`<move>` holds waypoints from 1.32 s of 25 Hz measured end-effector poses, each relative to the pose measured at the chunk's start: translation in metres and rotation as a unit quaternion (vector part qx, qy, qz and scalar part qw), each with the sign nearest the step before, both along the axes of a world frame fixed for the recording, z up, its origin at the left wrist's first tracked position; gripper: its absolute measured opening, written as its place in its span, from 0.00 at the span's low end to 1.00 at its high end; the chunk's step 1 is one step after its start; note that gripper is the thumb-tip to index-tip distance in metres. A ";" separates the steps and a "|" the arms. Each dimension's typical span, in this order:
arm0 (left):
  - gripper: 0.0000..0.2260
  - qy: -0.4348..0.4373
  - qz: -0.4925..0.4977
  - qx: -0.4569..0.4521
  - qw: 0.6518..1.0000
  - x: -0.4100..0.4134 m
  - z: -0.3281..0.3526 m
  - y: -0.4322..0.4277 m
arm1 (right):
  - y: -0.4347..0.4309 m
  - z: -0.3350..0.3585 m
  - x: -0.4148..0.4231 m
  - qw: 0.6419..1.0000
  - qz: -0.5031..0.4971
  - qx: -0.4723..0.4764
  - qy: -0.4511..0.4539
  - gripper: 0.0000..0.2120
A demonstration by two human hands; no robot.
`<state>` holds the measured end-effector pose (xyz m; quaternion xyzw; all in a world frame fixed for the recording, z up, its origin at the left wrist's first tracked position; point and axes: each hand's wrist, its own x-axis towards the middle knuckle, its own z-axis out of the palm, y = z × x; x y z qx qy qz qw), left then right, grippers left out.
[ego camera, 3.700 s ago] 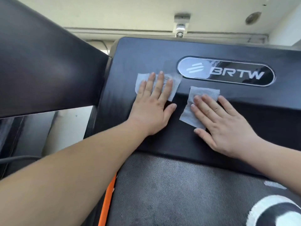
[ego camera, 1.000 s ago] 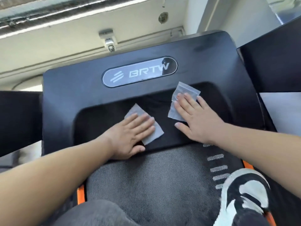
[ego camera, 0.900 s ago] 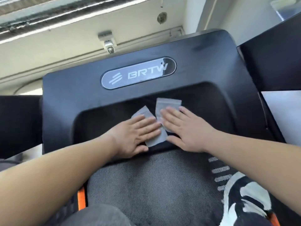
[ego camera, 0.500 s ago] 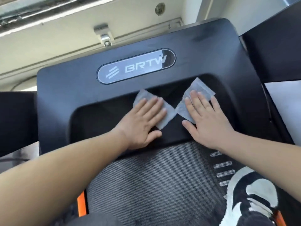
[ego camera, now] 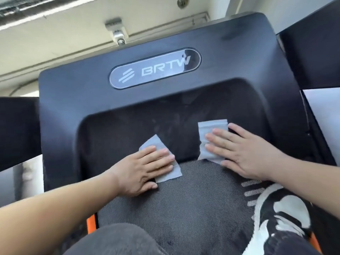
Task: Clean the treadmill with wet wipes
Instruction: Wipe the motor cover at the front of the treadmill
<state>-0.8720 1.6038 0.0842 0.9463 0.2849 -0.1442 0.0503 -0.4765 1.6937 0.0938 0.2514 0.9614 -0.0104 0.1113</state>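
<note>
The only lettering to read is the brand name "BRTW", in pale capitals on a glossy oval badge (ego camera: 155,68). The badge is set into the treadmill's black front cover (ego camera: 70,92), up at twelve o'clock. At the letters' nine o'clock, on the same badge, sits a three-stripe slanted logo (ego camera: 126,75). Glare washes over the final W.

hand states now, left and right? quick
Left hand: open, flat fingers pressing the left wet wipe on the treadmill.
Right hand: open, flat fingers pressing the right wet wipe.
</note>
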 end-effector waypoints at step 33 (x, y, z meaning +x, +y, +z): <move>0.32 -0.006 0.116 0.040 0.992 0.085 0.030 0.107 | 0.035 0.011 0.002 0.969 -0.237 0.068 -0.011 0.42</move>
